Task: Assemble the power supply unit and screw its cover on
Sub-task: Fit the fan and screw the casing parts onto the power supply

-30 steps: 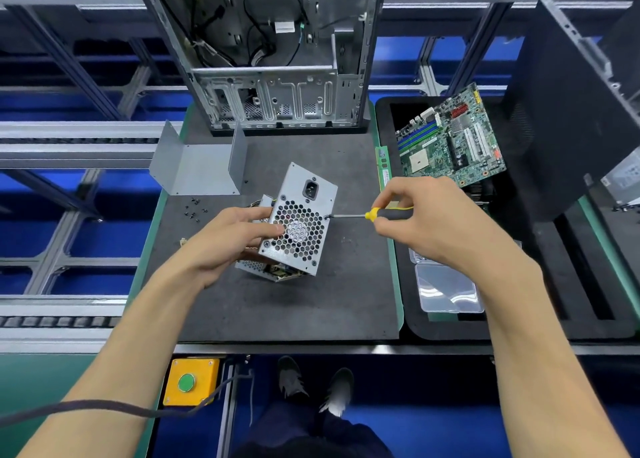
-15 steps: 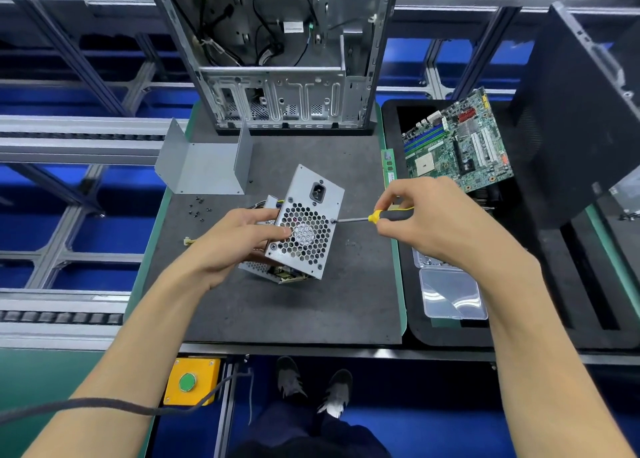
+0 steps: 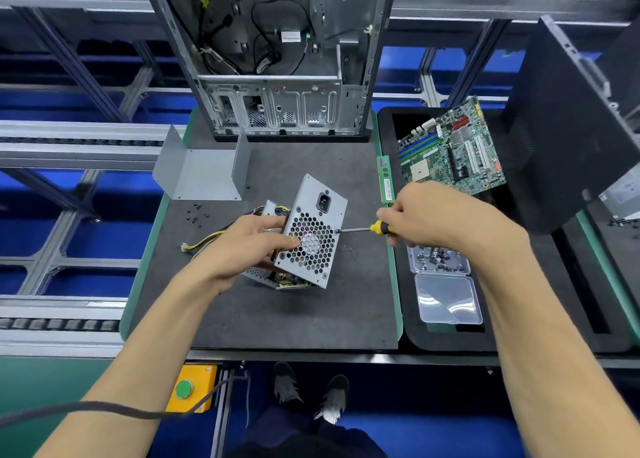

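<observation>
Driving a screw into the power supply's vented face.

On the dark table (image 3: 277, 319), my left hand (image 3: 256, 246) curled its fingers round the tilted power supply unit (image 3: 313, 232), its loose cover (image 3: 204, 173) lying behind to the left; my right hand (image 3: 426, 215) gripped the screwdriver (image 3: 367, 229), tip touching the unit's right edge.

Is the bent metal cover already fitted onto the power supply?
No, the cover lies apart on the mat, behind the power supply held by the left hand.
</observation>
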